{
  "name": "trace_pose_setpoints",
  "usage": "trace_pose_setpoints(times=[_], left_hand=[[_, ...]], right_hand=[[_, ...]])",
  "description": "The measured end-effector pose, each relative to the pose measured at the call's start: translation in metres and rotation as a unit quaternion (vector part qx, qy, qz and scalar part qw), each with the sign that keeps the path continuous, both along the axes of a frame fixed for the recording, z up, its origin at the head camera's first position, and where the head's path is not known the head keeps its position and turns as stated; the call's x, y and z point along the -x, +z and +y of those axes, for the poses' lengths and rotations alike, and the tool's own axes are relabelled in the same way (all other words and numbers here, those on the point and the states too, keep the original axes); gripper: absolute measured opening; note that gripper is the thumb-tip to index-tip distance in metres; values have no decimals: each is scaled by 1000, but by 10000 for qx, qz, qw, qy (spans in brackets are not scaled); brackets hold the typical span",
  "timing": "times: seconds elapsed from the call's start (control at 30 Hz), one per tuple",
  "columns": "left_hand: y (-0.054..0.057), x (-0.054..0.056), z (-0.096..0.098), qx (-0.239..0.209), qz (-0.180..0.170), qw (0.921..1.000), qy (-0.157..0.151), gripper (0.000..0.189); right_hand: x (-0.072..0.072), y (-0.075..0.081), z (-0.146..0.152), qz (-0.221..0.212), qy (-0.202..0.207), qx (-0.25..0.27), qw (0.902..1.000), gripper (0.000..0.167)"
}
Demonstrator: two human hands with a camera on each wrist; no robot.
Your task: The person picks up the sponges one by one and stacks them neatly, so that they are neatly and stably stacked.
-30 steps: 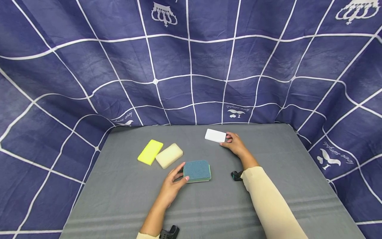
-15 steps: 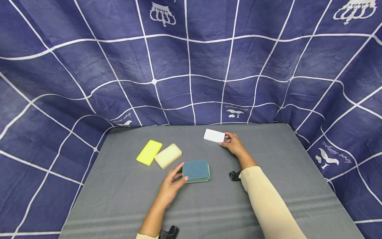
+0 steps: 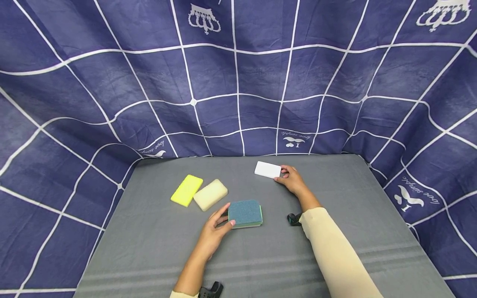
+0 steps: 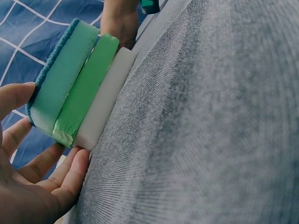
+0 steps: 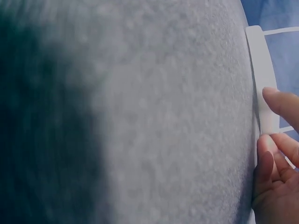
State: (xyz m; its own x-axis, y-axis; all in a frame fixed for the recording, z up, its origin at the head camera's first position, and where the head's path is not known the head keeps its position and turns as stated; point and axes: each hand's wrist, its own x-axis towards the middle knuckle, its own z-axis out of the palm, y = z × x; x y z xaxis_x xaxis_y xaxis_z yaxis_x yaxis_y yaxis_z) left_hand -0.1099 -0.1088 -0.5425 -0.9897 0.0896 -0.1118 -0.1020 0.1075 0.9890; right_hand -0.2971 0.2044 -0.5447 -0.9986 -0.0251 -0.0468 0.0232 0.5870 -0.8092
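Observation:
A stack of sponges [image 3: 245, 213] lies on the grey table near its middle. On top is a teal sponge with a blue scouring face [image 4: 63, 86]; below it come a bright green sponge [image 4: 86, 91] and a white sponge [image 4: 105, 100] against the cloth. My left hand [image 3: 214, 234] holds the stack's left end, thumb and fingers at its corners. Farther back, my right hand [image 3: 292, 180] holds a flat white block [image 3: 268, 170], perhaps a sponge, by its right end. In the right wrist view the thumb [image 5: 282, 105] lies on its side, with fingers at its end.
Left of the stack, a cream sponge [image 3: 210, 194] and a yellow sponge [image 3: 187, 190] lie side by side on the grey cloth [image 3: 149, 248]. A blue curtain [image 3: 216, 116] with white grid lines hangs behind the table and along both sides.

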Motion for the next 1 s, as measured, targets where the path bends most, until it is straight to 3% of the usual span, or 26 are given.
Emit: trace_pose_setpoints(times=[0.7,1.0], left_hand=[[0,0,-1,-26,-34,10000,-18,62],[-1,-1,-1,-41,-17,10000,1,62]], right_hand=[[-10,7,4,-331,163,868,9955,63],[-22,10,5,-26,157,1063,9942,66]])
